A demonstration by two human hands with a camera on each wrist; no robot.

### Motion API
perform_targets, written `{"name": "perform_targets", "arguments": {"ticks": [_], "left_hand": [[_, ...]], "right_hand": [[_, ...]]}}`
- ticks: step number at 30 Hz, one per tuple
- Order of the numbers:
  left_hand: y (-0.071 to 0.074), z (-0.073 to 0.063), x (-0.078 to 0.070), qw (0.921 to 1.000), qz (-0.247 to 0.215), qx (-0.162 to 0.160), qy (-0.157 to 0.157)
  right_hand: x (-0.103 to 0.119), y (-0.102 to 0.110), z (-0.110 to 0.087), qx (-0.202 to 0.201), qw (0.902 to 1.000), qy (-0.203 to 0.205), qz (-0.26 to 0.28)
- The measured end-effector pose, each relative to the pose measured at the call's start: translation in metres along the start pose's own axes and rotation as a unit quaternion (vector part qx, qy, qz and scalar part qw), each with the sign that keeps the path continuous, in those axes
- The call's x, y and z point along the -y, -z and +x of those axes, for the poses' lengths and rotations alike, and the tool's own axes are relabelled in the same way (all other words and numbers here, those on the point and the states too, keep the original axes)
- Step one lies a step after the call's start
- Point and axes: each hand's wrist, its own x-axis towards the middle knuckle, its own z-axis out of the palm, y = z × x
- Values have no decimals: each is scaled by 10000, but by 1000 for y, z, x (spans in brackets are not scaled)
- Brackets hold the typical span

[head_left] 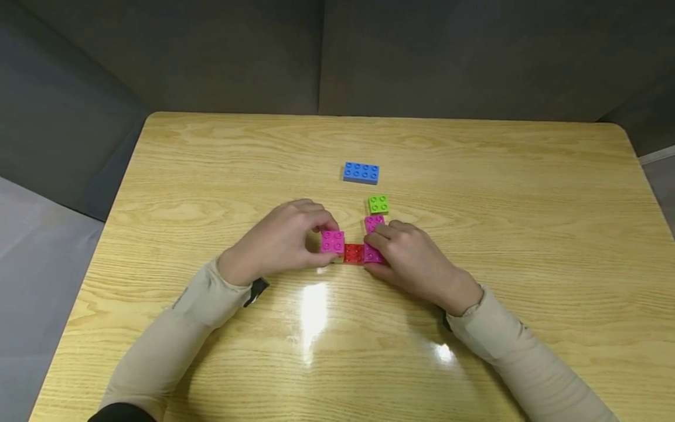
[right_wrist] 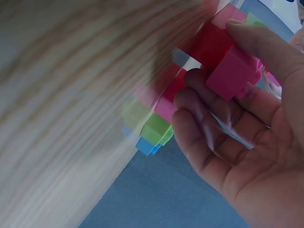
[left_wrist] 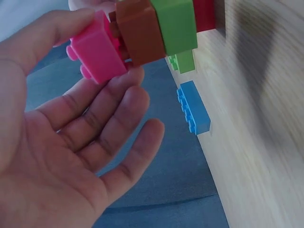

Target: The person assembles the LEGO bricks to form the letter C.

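My left hand (head_left: 287, 237) pinches a small pink toy building brick (head_left: 333, 241) between thumb and fingers. In the left wrist view this pink brick (left_wrist: 100, 50) tilts against the studs of a brown brick (left_wrist: 140, 33), with a narrow gap showing. A green brick (left_wrist: 175, 26) sits under the brown one. Beside this stack is a red brick (head_left: 353, 253). My right hand (head_left: 413, 258) grips a magenta brick (head_left: 373, 254) at the other end; the right wrist view shows this brick (right_wrist: 232, 73) on top of a red one (right_wrist: 212, 45).
Behind the right hand, another pink brick (head_left: 373, 221) leads to a lime green brick (head_left: 378, 204). Farther back lies a longer blue brick (head_left: 361, 173) on the wooden table (head_left: 501, 205). Dark grey panels (head_left: 448, 58) stand along the table's far edge.
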Motion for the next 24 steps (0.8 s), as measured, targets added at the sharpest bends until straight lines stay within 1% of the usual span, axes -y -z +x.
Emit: {"name": "perform_targets", "arguments": {"ticks": [7,17,24], "left_hand": [[-2,-1,0,10000,46,-9,15],[-4,-2,1,10000,-3,-54,32],[-6,-2,2,9999,125,-80,25]], "right_hand": [[0,0,0,7,10000,-14,9],[1,1,1,44,10000,-28,-17],[0,1,1,93,9999,-73,17]]}}
